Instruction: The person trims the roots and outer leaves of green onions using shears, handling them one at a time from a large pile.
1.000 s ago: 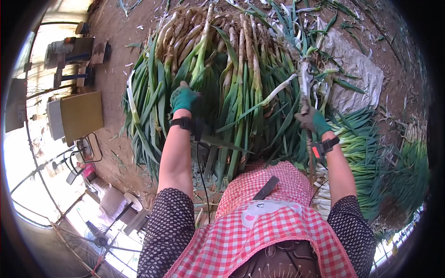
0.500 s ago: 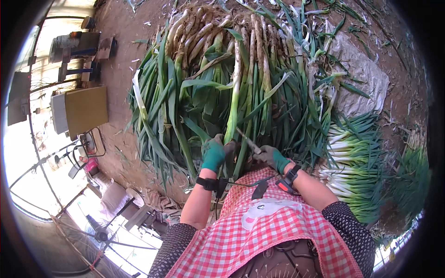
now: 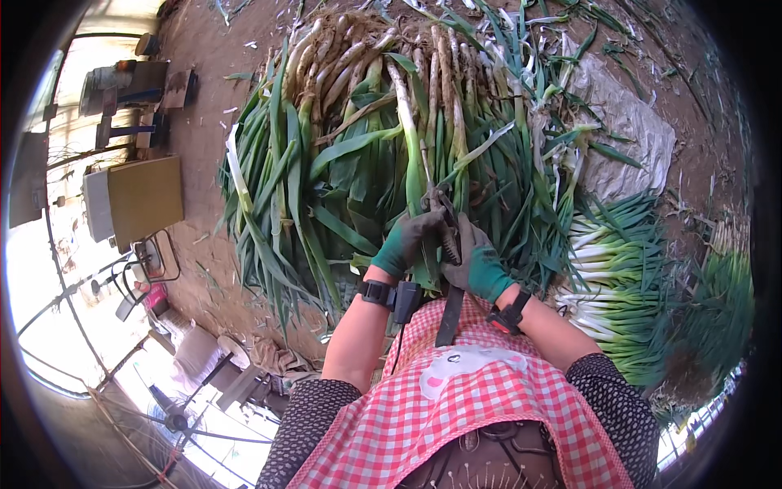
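Head view. Left hand (image 3: 410, 238) and right hand (image 3: 479, 262), green-gloved, fingers closed together round one leek (image 3: 413, 155), held upright above the heaped leek pile (image 3: 342, 163) on the dirt floor (image 3: 204, 90). Probably light, limp in the leaves; firmest hold at the pale stalk.

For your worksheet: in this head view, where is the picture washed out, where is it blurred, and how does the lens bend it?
Head view: sunlight washes out the lower left; the cleaned leeks smear at the right rim; the box edges bow, with a black fisheye border around everything.
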Available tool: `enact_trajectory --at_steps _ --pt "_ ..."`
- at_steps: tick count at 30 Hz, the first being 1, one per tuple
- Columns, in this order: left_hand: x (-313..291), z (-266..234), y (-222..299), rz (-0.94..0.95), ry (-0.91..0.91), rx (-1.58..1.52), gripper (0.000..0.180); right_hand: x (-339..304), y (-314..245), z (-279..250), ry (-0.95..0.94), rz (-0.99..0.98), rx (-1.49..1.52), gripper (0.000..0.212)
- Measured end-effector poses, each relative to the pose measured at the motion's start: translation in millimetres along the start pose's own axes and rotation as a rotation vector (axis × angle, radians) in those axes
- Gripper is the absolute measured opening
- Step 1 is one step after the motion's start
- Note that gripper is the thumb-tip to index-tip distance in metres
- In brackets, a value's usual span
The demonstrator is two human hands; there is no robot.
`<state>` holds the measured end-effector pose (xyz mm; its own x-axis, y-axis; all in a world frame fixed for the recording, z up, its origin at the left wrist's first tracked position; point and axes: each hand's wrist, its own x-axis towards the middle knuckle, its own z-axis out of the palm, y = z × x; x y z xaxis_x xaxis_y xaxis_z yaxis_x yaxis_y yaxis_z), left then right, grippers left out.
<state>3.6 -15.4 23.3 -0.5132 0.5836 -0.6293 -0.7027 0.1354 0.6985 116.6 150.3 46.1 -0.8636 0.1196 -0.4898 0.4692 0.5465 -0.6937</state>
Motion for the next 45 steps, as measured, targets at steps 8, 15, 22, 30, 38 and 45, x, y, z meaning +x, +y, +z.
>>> enact_trajectory --at_steps 8,15,22,30,38,45 --pt "-10 -2 -15 -0.192 -0.071 -0.497 0.064 -37 22 -14 0.018 -0.116 0.068 0.069" --pt "-20 -8 -6 -0.078 0.013 -0.665 0.071 -56 -17 -48 -0.178 -0.045 0.119 0.052" --pt "-21 -14 -16 -0.056 -0.037 -0.703 0.076 -11 -26 -35 -0.110 -0.087 0.121 0.047" --pt "-29 -4 -12 -0.065 0.162 -0.672 0.081 9 -33 -39 -0.113 -0.067 0.163 0.039" --pt "-27 -27 -39 -0.034 0.192 -0.593 0.087 -62 -28 -41 -0.209 -0.028 0.107 0.046" --pt "-32 -13 -31 -0.030 0.187 -0.618 0.086 6 -24 -18 -0.062 -0.100 0.075 0.045"
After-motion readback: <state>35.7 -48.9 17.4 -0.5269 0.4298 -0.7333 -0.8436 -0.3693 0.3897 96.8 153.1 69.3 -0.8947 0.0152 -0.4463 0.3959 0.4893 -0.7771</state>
